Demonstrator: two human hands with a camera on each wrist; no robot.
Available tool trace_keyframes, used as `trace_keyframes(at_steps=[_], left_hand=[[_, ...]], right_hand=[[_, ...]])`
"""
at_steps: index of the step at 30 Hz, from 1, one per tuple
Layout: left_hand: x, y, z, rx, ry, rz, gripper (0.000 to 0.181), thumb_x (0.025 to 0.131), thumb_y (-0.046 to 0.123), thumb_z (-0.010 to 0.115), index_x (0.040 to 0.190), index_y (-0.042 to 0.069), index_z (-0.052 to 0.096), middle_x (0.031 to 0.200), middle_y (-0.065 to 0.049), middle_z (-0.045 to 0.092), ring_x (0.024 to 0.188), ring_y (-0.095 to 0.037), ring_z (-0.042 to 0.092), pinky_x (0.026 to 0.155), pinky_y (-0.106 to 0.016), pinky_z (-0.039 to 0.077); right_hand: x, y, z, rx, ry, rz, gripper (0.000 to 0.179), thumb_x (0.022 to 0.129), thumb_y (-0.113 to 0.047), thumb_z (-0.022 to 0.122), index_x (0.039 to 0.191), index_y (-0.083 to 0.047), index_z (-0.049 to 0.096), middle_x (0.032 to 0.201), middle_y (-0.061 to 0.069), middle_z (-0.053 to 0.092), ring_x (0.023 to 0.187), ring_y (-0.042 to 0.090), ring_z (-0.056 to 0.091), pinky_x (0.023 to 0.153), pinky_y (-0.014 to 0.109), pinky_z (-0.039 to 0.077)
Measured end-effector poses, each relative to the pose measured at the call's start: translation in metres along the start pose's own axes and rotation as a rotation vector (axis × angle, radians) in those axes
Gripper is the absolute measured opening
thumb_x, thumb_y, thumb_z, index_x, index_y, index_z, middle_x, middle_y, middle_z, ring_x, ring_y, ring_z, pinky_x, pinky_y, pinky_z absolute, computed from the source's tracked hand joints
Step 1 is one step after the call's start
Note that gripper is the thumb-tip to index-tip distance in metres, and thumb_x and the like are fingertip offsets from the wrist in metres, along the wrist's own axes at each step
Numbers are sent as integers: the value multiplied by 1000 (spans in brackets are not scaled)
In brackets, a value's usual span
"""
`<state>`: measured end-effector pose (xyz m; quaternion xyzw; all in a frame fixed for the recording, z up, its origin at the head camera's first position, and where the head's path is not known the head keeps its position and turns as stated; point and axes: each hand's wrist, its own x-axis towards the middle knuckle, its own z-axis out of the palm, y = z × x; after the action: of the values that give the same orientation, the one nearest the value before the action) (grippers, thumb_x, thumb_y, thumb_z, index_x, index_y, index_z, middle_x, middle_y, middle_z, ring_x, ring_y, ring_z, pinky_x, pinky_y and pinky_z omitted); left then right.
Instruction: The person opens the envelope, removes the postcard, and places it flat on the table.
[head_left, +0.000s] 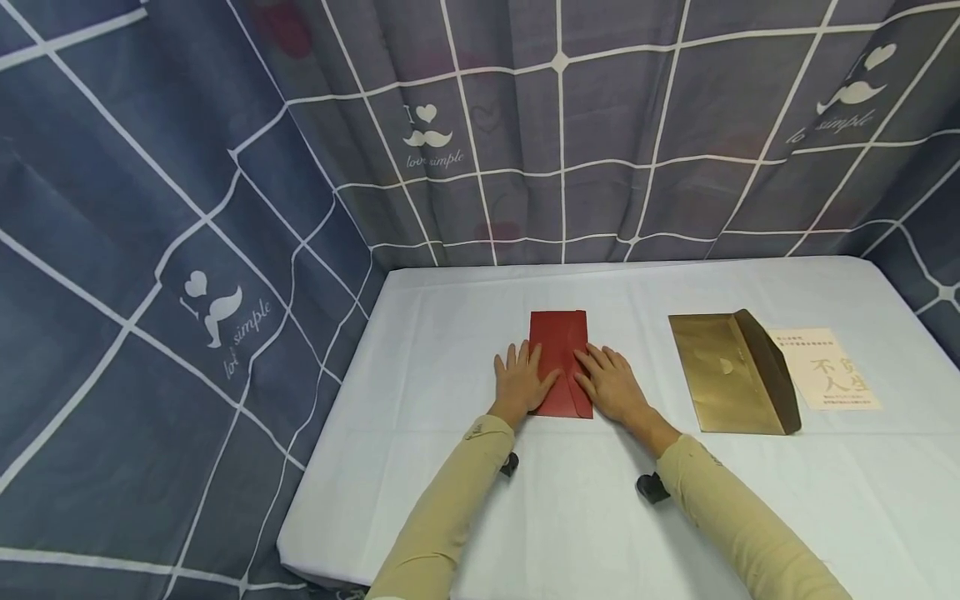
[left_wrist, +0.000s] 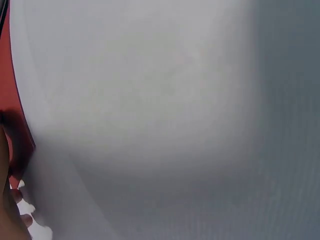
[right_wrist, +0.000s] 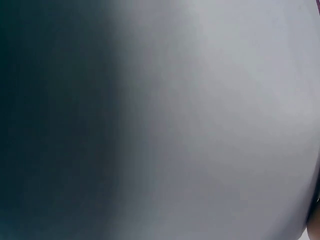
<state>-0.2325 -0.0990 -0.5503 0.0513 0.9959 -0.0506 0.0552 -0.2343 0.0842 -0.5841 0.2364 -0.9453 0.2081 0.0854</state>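
A red envelope (head_left: 557, 350) lies upright on the white tabletop in the head view, its long sides running away from me. My left hand (head_left: 517, 385) rests at its left edge with fingers spread and straight, the thumb lying over the envelope. On the opposite edge, my right hand (head_left: 611, 383) touches the red paper with extended fingertips. Neither hand curls round anything. The left wrist view catches a strip of the red envelope (left_wrist: 10, 85) and part of the left hand (left_wrist: 10, 210) at its left border. Mostly blurred white cloth fills the right wrist view.
To the right lies a gold envelope (head_left: 708, 375) with its dark-lined flap opened out. A cream printed card (head_left: 828, 371) sits beside it, partly under the flap. White cloth (head_left: 420, 350) covers the table, and dark checked curtains (head_left: 517, 208) stand behind it and at both sides.
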Motion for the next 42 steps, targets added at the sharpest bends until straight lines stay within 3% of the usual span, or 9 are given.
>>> trace_keyframes(at_steps=[17, 24, 31, 42], left_hand=[[4, -6, 0, -4, -9, 2, 71, 96, 65, 23, 153, 22, 24, 153, -5, 27, 140, -26, 22, 108, -51, 21], [5, -3, 7, 3, -32, -5, 71, 97, 63, 18, 155, 21, 16, 157, -5, 19, 142, -27, 16, 109, -52, 19], [4, 0, 4, 69, -54, 8, 69, 99, 60, 12, 155, 19, 11, 158, -6, 13, 143, -28, 14, 109, -52, 19], [2, -2, -1, 63, -93, 8, 69, 99, 59, 12, 155, 19, 8, 159, -6, 10, 143, -29, 11, 109, -53, 18]], right_hand=[[-4, 1, -3, 13, -7, -50, 48, 95, -29, 58, 136, -4, 52, 141, 22, 43, 128, 47, 34, 106, 55, 23], [-5, 3, -3, 10, 20, -65, 47, 95, -27, 58, 134, -2, 53, 139, 23, 44, 127, 47, 34, 104, 57, 24], [-4, 2, -7, 5, -8, -48, 47, 96, -29, 57, 135, -3, 52, 141, 22, 42, 129, 47, 33, 105, 56, 23], [0, -6, -13, 63, -89, 19, 51, 97, -32, 55, 139, -3, 48, 144, 23, 38, 131, 48, 28, 107, 57, 17]])
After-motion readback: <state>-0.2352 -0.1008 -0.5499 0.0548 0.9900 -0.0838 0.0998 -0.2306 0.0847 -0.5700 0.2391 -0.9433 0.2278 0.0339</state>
